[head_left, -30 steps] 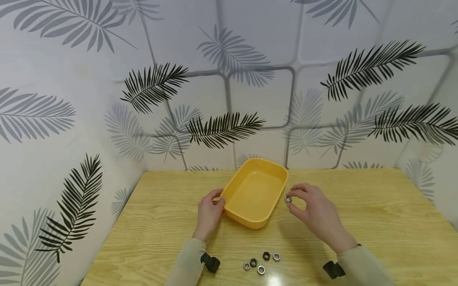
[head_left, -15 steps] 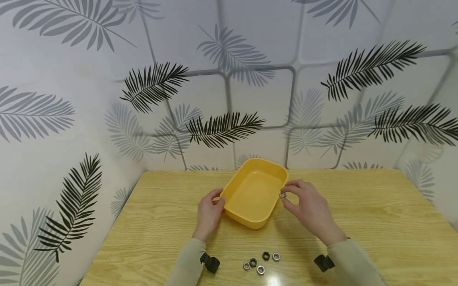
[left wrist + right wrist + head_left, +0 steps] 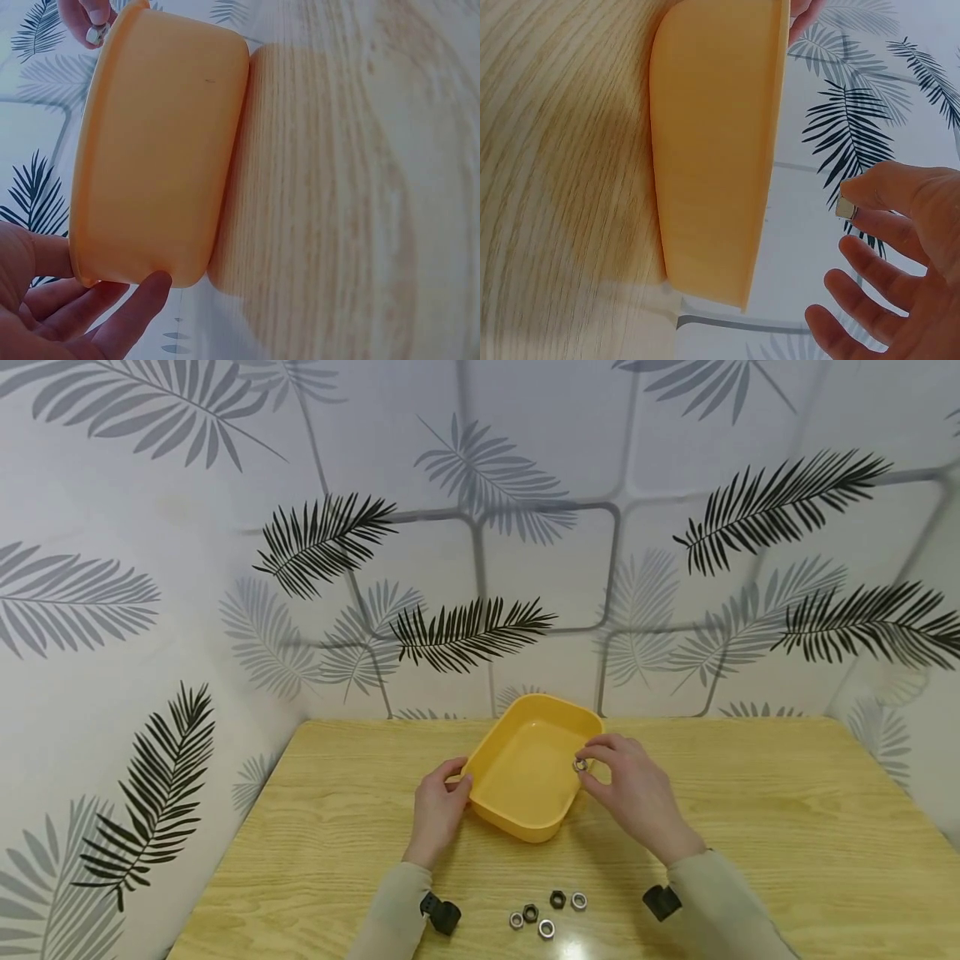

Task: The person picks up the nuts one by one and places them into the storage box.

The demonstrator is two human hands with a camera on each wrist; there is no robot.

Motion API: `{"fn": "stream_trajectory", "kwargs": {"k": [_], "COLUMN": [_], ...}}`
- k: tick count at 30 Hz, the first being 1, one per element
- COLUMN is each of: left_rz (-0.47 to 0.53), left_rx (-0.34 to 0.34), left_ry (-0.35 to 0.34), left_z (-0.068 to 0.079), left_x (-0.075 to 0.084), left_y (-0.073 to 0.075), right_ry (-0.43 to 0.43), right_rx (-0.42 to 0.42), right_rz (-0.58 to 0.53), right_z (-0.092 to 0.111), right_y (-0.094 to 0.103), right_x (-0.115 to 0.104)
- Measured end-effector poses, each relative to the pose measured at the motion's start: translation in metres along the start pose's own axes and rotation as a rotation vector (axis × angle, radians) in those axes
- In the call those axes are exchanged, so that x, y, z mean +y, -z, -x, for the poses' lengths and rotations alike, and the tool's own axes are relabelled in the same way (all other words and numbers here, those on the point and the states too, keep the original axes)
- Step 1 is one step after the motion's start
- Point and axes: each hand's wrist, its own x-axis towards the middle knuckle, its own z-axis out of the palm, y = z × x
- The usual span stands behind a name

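A yellow plastic tray [image 3: 525, 768] with deep walls sits on the table, angled. At its left side, my left hand [image 3: 438, 814] grips the rim; the left wrist view shows fingertips [image 3: 154, 285] against the outer wall. Between thumb and forefinger, my right hand [image 3: 637, 789] pinches a silvery hex nut [image 3: 580, 765] at the tray's right rim. The right wrist view shows this nut [image 3: 845, 208] above rim level, with the other fingers [image 3: 870, 300] spread apart. Inside the tray, the visible floor is bare.
Several loose nuts lie near the table's front, among them a black nut [image 3: 558, 899] and a silver nut [image 3: 546, 929]. The wooden table [image 3: 787, 810] meets a leaf-patterned wall [image 3: 540, 568] behind the tray. Each wrist wears a black camera [image 3: 442, 914].
My right hand has moved left with the pinched nut, from beside the tray to over its right rim. The left hand and the tray have stayed in place.
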Motion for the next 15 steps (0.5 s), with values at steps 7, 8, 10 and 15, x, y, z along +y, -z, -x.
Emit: {"fn": "stream_trajectory", "kwargs": {"k": [7, 8, 10, 15], "left_rz": [0.003, 0.003, 0.002, 0.001], "left_rx": [-0.009, -0.010, -0.011, -0.015], "left_ry": [-0.007, -0.006, -0.009, -0.009], "left_z": [-0.002, -0.003, -0.003, -0.004], "left_x": [-0.001, -0.002, -0.002, -0.001], "left_y": [0.001, 0.001, 0.001, 0.002], "right_ry": [-0.007, -0.010, -0.015, -0.013], "right_rx": [0.007, 0.003, -0.003, -0.013], "right_rz": [-0.002, -0.001, 0.002, 0.017], "right_z": [-0.010, -0.011, -0.014, -0.021], "right_y": [-0.009, -0.010, -0.012, -0.014], "right_x": [0.000, 0.000, -0.001, -0.001]}}
